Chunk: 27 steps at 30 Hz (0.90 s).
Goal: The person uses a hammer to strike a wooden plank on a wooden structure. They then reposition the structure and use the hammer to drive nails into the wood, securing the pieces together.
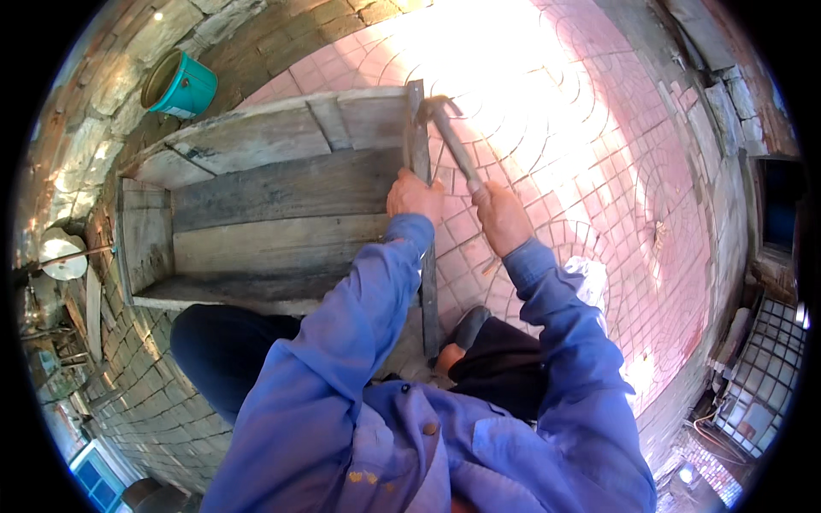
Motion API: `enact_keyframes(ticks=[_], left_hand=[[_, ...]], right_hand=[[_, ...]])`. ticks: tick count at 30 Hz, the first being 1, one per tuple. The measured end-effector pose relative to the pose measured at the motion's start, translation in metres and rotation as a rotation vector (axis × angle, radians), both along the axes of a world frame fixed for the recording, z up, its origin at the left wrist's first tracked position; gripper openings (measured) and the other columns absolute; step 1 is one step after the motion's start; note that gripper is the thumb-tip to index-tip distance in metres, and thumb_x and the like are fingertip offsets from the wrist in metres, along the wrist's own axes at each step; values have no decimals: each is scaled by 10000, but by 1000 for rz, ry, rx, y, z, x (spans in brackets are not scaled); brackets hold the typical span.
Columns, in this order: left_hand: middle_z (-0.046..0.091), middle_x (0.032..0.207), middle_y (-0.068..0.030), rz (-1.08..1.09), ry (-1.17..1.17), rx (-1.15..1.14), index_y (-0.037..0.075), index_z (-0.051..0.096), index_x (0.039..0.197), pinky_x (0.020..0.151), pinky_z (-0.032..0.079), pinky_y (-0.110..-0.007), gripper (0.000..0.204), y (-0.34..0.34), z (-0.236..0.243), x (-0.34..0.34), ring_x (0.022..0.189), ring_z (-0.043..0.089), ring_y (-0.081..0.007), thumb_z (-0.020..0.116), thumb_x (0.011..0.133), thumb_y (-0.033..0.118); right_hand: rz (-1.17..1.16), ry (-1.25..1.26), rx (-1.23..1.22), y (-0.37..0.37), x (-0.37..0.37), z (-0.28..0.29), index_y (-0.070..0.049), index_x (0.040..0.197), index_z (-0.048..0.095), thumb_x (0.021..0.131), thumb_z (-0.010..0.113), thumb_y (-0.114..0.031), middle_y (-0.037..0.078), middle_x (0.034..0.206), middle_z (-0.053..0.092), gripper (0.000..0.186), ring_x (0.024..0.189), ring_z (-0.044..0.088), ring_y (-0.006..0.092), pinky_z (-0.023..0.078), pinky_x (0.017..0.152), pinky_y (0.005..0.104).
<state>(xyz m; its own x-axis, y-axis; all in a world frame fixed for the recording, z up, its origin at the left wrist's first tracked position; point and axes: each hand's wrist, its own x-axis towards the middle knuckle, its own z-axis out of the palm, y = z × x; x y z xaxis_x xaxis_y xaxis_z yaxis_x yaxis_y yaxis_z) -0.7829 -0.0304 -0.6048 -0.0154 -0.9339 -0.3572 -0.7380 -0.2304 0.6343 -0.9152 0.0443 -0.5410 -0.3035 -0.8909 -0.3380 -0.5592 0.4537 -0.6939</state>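
Observation:
A long weathered wooden trough (278,192) lies in front of me and to the left, its open side facing up. A narrow wooden board (419,145) runs across its right end and sticks out past both sides. My left hand (416,197) is closed around this board near its middle; whether a nail is between the fingers is hidden. My right hand (503,218) grips the handle of a claw hammer (455,145). The hammer's head, slightly blurred, is close to the far part of the board, and I cannot tell whether it touches.
A teal bucket (185,85) stands beyond the trough's far left side, by a stone wall (94,103). Pink patterned paving (616,171) stretches to the right, brightly sunlit. Loose planks (93,312) lean at the left. A metal grid (759,376) stands at the far right.

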Motion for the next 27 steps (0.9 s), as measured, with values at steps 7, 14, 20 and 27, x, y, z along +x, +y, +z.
enact_keyframes(ticks=[7, 14, 20, 27], left_hand=[[691, 1001, -293, -22, -47, -8, -72, 592, 1054, 895, 531, -475, 484, 0, 1, 0, 983, 678, -433, 728, 828, 334], [686, 1013, -308, 35, -31, 11, -72, 603, 1033, 900, 529, -487, 479, -3, 4, -3, 993, 674, -446, 748, 808, 325], [699, 982, -292, -7, -42, -80, -53, 616, 1006, 885, 536, -487, 457, -2, -12, -3, 971, 683, -447, 763, 800, 328], [726, 964, -261, -66, 77, -186, -81, 686, 979, 812, 540, -458, 460, -13, -44, 4, 901, 713, -398, 811, 763, 305]], right_hand=[[-29, -152, -621, 10, 8, 38, -29, 893, 558, 1074, 467, -410, 26, 661, 494, 431, 586, 455, 106, 375, 532, 295], [58, -35, -106, 13, -17, -32, -19, 885, 571, 1049, 445, -479, 64, 661, 536, 505, 566, 522, 151, 418, 519, 340], [-328, -288, 327, 101, -78, -70, 19, 921, 597, 1013, 497, -462, 239, 820, 629, 500, 778, 606, 408, 473, 724, 487], [-607, -421, 565, 283, -62, -202, -18, 906, 583, 971, 612, -451, 112, 681, 595, 439, 518, 576, 223, 476, 451, 399]])
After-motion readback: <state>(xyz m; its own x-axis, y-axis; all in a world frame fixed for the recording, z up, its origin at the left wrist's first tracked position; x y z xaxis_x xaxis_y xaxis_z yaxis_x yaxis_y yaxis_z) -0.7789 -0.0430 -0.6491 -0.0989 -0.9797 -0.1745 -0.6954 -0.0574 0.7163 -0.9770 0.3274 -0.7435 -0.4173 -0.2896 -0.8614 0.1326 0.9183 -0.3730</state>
